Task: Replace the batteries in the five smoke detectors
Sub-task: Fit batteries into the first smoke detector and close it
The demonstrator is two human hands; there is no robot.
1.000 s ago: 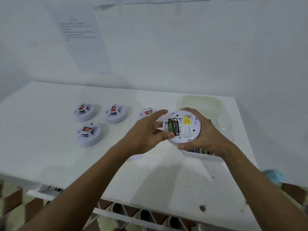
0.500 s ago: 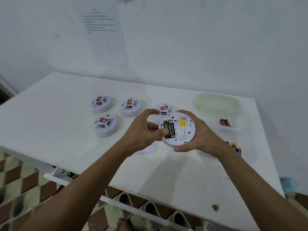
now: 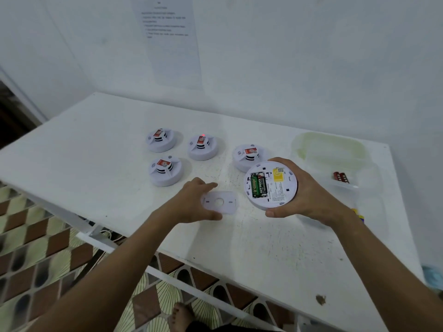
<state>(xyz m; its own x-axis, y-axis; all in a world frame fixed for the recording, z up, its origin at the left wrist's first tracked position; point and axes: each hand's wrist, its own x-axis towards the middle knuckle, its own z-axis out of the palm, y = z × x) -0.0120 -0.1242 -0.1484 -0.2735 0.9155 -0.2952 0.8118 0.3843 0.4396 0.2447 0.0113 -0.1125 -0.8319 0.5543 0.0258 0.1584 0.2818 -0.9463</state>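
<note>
- the white table (image 3: 100,149) stands against a pale wall, and a printed sheet (image 3: 171,41) hangs on that wall.
- a clear plastic container (image 3: 328,149) sits at the far right of the table, with red batteries (image 3: 340,177) in a clear tray just near of it.
- four smoke detectors (image 3: 165,171) rest face up at the middle left of the table.
- the right hand (image 3: 309,195) grips the fifth, open detector (image 3: 271,185) off the table, back side up, two green and black batteries (image 3: 258,185) seated in its compartment.
- the left hand (image 3: 191,204), fingers curled, takes hold of the flat white cover plate (image 3: 219,202) lying on the table, just left of the held detector.
</note>
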